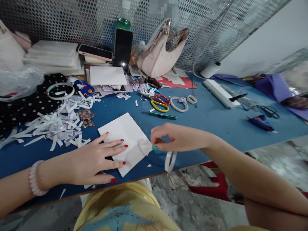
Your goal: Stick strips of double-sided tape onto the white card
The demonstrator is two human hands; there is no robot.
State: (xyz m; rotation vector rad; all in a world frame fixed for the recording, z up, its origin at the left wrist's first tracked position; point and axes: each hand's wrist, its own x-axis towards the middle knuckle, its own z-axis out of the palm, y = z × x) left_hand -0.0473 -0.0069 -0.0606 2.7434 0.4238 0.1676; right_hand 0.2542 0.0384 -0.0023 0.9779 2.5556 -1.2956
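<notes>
My left hand (96,158) lies flat with fingers spread on a white sheet of paper (126,133) on the blue table (211,118). My right hand (174,138) is closed in a pinch at the paper's right edge, holding the end of clear tape (145,146) stretched over the sheet. A slim white tape roll (170,161) hangs below this hand near the table's front edge.
A heap of white paper strips (55,125) lies at the left. Red and yellow scissors (158,103), a green pen (163,115) and two tape rings (179,104) sit behind the sheet. Phones (95,52), a pink bag (161,54), a white power strip (220,92) and black scissors (268,111) lie farther back.
</notes>
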